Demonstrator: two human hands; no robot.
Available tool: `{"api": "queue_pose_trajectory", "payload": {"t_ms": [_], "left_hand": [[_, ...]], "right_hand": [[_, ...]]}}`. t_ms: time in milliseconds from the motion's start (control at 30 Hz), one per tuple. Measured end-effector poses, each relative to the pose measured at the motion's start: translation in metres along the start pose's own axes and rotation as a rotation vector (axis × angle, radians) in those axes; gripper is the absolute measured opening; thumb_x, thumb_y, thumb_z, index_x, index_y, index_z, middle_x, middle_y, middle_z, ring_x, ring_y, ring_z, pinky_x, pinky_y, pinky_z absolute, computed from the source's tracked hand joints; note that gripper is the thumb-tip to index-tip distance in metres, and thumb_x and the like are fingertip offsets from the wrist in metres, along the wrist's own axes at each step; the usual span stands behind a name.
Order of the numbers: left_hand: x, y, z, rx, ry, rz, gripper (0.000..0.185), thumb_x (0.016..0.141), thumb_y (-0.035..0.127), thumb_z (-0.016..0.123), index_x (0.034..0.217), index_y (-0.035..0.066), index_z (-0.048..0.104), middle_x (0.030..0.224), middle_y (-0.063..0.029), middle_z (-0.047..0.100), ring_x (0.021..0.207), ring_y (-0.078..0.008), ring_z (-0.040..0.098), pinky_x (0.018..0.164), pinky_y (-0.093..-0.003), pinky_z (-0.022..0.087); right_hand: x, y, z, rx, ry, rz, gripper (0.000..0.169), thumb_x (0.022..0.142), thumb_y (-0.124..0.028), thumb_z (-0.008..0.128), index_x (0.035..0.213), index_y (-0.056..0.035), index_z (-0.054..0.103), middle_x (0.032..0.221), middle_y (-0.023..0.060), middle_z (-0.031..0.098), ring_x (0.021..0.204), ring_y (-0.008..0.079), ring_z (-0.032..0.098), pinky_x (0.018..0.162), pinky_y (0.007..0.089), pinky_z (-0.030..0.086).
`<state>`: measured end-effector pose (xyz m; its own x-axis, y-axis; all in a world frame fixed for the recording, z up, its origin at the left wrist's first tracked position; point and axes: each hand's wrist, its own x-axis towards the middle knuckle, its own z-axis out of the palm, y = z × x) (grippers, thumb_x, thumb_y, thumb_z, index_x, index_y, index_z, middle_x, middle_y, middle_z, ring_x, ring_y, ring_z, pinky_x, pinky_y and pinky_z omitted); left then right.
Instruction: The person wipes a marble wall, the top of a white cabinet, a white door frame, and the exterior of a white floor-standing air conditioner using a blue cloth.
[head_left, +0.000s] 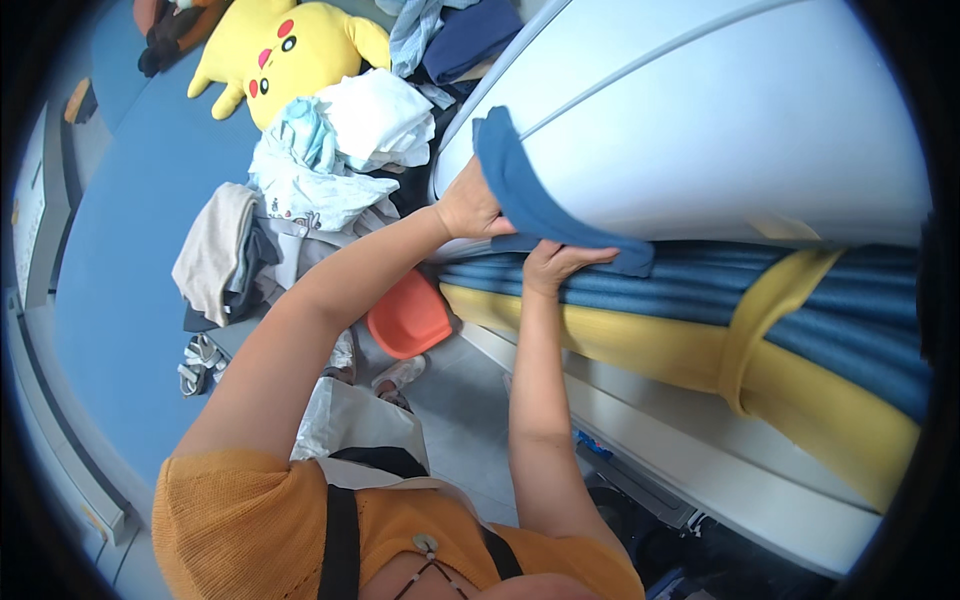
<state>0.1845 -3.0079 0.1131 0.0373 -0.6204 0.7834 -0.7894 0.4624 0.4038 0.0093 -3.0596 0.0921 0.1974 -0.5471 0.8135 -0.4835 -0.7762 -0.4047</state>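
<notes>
A folded blue cloth (536, 202) is held up in front of a large white glossy panel (675, 135). My left hand (474, 201) grips the cloth near its upper left part, the fingers partly hidden behind it. Lower and to the right, my right hand (562, 262) holds the cloth's bottom edge, its thumb side against the fabric. Just below the cloth, a gathered blue curtain (675, 281) runs to the right beside a yellow curtain (652, 334), with a yellow tie-back (757, 322) around them.
On the blue bed surface (142, 247) at left lie white garments (375, 120), a beige folded garment (214, 232) and a yellow plush toy (304, 52). Dark blue folded cloth (472, 37) is at the top. An orange-red plastic stool or basin (409, 315) and sandals (199, 364) are lower down.
</notes>
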Motion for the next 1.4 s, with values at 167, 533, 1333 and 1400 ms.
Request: {"api": "queue_pose_trajectory", "payload": {"t_ms": [167, 533, 1333, 1400], "left_hand": [[-0.083, -0.034, 0.037, 0.066, -0.144, -0.096, 0.058, 0.083, 0.052, 0.054, 0.118, 0.006, 0.055, 0.123, -0.0225, 0.048, 0.113, -0.0435, 0.043, 0.1, -0.0499, 0.032], [-0.228, -0.073, 0.095, -0.063, -0.284, -0.404, 0.056, 0.075, 0.024, 0.068, 0.123, 0.003, 0.049, 0.128, -0.0253, 0.041, 0.12, -0.0433, 0.039, 0.105, -0.0474, 0.031], [0.118, 0.086, -0.055, -0.483, 0.356, -0.378, 0.054, 0.086, 0.019, 0.045, 0.135, -0.003, 0.035, 0.144, -0.025, 0.026, 0.133, -0.0426, 0.023, 0.111, -0.0456, 0.014], [0.181, 0.099, -0.091, -0.465, 0.381, -0.231, 0.049, 0.085, 0.02, 0.048, 0.13, 0.0, 0.041, 0.142, -0.0223, 0.03, 0.132, -0.041, 0.025, 0.11, -0.0462, 0.016]], "right_hand": [[-0.1, 0.043, 0.036, -0.004, -0.17, 0.087, 0.102, 0.091, -0.049, 0.042, 0.131, 0.0141, -0.027, 0.143, 0.0397, 0.003, 0.134, 0.049, 0.012, 0.11, 0.0511, -0.001], [-0.272, 0.096, 0.091, -0.042, -0.477, 0.39, 0.108, 0.086, -0.043, 0.054, 0.131, 0.0165, -0.024, 0.14, 0.0441, -0.008, 0.132, 0.056, -0.001, 0.11, 0.0548, -0.003], [0.088, -0.137, -0.099, 0.226, -0.624, -0.055, 0.077, 0.085, -0.022, 0.062, 0.141, 0.0089, 0.018, 0.138, 0.0331, 0.03, 0.129, 0.0474, 0.029, 0.108, 0.047, 0.023], [0.132, -0.168, -0.105, 0.402, -0.547, -0.001, 0.078, 0.086, -0.025, 0.061, 0.14, 0.01, 0.019, 0.14, 0.0317, 0.028, 0.128, 0.047, 0.03, 0.106, 0.0479, 0.024]]}}
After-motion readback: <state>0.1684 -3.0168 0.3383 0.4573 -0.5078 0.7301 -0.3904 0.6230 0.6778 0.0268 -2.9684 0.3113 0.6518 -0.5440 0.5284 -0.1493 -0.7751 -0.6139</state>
